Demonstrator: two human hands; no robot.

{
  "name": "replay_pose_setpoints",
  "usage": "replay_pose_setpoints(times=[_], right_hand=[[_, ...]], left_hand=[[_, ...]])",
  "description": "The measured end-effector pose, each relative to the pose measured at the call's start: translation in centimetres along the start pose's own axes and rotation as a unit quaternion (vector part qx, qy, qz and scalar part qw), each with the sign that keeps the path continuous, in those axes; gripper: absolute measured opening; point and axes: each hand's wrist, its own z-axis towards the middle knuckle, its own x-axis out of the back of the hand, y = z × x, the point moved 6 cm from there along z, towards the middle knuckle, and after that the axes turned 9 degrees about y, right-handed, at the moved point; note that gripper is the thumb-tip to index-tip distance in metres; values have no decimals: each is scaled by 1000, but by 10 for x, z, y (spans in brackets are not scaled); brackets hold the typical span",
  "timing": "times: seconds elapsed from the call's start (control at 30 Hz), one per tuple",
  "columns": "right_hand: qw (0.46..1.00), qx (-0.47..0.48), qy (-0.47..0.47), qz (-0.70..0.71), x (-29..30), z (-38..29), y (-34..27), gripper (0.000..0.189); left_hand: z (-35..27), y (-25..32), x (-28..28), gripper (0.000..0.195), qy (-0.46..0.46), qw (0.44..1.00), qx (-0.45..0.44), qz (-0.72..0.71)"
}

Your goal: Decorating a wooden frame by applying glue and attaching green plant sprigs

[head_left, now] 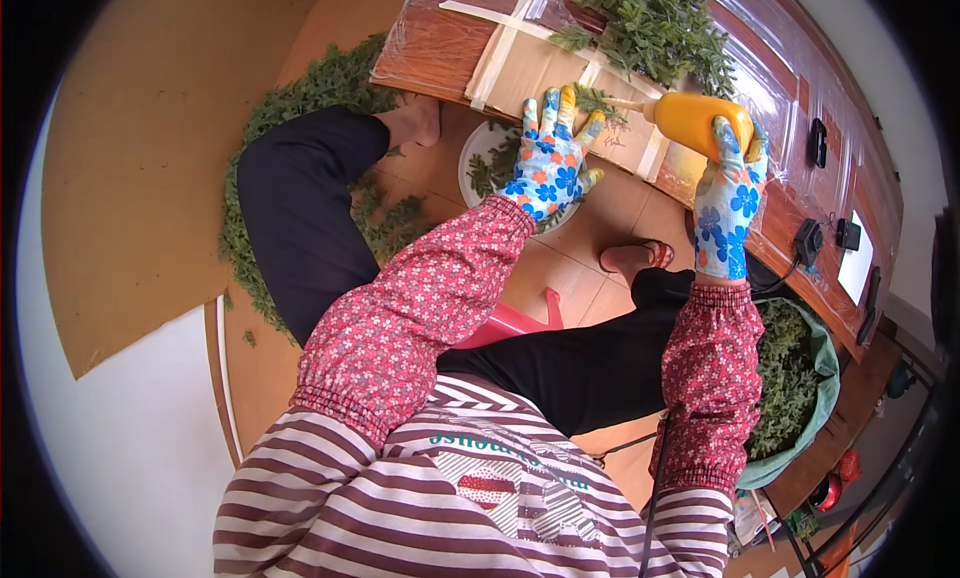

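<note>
My right hand [731,184], in a flowered glove, grips a yellow squeeze bottle [694,120]. The bottle is tipped on its side, and its pale nozzle [626,105] points left at a small green artificial sprig [596,97]. That sprig lies on a flat cardboard sheet [517,75] taped to the table. My left hand [555,154], gloved the same way, is spread over the cardboard's near edge. Its fingertips are close beside the sprig; whether they touch it is unclear. Beyond both hands rests a heap of green sprigs [660,30].
Plastic film covers the wooden table [442,45]. Under its edge, a white basin [472,154] holds greenery. More greenery [262,127] is piled on the floor at left, and a green sack [787,383] of it stands at right. Small black devices [810,240] sit on the table's right side.
</note>
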Motion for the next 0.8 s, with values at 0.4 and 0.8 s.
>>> replay_pose_setpoints(times=[0.4, 0.8], right_hand=[[918, -285, 3, 276, -12, 1, 14, 51], [901, -320, 21, 291, -5, 0, 29, 45]], left_hand=[[-1, -1, 1, 73, 10, 1000, -3, -7], [1, -3, -3, 74, -10, 1000, 2, 9]])
